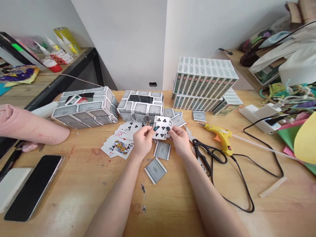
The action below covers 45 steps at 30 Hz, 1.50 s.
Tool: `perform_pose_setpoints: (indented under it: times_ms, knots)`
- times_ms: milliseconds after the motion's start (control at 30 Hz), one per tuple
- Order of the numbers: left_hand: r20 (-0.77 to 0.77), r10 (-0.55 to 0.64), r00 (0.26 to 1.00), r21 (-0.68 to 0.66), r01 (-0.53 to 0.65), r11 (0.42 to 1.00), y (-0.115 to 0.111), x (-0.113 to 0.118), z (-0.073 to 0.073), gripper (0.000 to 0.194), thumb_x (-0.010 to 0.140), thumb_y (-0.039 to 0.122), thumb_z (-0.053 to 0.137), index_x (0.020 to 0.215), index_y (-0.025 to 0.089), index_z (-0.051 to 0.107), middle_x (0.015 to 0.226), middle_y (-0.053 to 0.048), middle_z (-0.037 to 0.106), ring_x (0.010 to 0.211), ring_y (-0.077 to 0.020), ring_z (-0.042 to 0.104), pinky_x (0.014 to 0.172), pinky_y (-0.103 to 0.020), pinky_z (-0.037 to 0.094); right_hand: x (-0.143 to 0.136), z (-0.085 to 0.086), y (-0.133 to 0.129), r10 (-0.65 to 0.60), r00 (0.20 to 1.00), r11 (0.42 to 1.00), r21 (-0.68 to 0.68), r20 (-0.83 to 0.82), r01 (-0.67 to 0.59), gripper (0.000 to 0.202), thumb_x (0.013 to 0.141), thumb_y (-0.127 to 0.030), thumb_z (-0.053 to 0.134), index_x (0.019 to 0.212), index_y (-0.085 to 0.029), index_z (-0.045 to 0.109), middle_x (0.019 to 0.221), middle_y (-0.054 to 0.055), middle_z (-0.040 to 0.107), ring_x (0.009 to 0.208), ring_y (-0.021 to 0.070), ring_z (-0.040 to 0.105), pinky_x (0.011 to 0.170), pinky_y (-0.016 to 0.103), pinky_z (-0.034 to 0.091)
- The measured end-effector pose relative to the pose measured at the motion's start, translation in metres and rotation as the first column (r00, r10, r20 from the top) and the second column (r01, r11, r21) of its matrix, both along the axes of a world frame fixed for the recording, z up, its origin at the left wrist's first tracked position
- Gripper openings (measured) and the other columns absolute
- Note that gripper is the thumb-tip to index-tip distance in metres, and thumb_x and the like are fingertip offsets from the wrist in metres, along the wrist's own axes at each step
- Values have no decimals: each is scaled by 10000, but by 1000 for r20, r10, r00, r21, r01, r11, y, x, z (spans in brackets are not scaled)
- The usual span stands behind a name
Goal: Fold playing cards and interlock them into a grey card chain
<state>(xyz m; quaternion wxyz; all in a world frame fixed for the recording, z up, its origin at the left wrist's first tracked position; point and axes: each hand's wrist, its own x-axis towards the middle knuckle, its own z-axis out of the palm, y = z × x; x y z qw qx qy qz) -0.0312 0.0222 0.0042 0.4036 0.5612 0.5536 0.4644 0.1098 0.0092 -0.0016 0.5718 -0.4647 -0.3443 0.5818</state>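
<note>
Together, two hands [143,141] [179,140] hold at least two playing cards [161,127].

**Covered, Cropped and Too Small**

My six of clubs [161,127] hid most of the seven [170,124] behind it. The pink roll [34,126] ran off the left edge, the yellow paper [306,140] off the right. Scissors [203,145] partly hid a loose card [203,167]. I couldn't read the stacked boxes' [201,80] lettering.
</note>
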Motion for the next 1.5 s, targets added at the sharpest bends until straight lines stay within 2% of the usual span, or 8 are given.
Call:
perform_pose_setpoints:
  times_ms: [167,333,533,833,1000,1233,1400,1500]
  knots:
    - [-148,80,986,122,-62,991,3,-7,-6,227,792,335,552,873,167,681,794,-42,671,698,-156,573,656,-250,426,-4,2,-2,149,989,988,35,-7,-149,251,747,-397,608,881,-193,665,792,32,692,695,166,620,629,284,500]
    - [-210,88,974,246,-35,969,5,-9,-13,246,803,325,545,886,141,684,819,-63,683,715,-156,598,658,-247,457,-4,1,-2,80,985,993,73,150,-92,217,765,-368,563,816,-178,655,667,13,646,665,173,593,607,288,493]
    - [-297,74,952,336,31,941,1,-9,-9,214,821,287,526,801,133,673,653,-31,647,560,-112,552,528,-202,425,-3,-2,-3,13,939,985,156,343,-70,194,800,-305,485,710,-179,602,633,0,592,642,161,547,604,268,449]
    - [-500,69,863,586,279,760,-13,7,-1,155,825,160,501,757,155,640,601,-20,639,519,-98,549,520,-204,401,-5,-6,-7,-276,678,955,276,681,111,242,834,-272,416,609,-199,468,505,-34,428,525,126,422,517,231,339]
    - [-587,109,802,644,382,663,-18,15,2,151,820,102,500,768,149,634,647,-36,674,581,-117,615,578,-217,436,-10,-7,-10,-305,632,949,279,712,144,205,840,-237,403,850,-201,605,529,-13,499,546,162,498,575,265,408]
    - [-541,311,781,666,172,726,-19,21,-5,210,853,127,479,1026,126,599,759,-73,707,605,-132,647,592,-220,458,-6,-8,-6,-277,701,953,281,657,113,330,846,-240,396,1136,-175,539,527,-53,455,456,124,436,474,228,352]
    - [-507,251,825,605,133,785,-17,22,-7,162,859,128,452,957,143,581,762,-65,698,661,-140,663,593,-210,472,-5,-11,-6,-317,663,944,295,678,149,233,865,-271,387,913,-185,598,633,14,596,573,156,548,571,262,431]
    - [-488,197,850,576,144,805,-16,22,-7,163,854,113,440,958,157,558,796,-64,697,710,-145,670,611,-213,487,-6,-12,-6,-341,655,936,309,674,169,251,868,-274,389,961,-190,607,760,53,666,665,178,608,631,285,468]
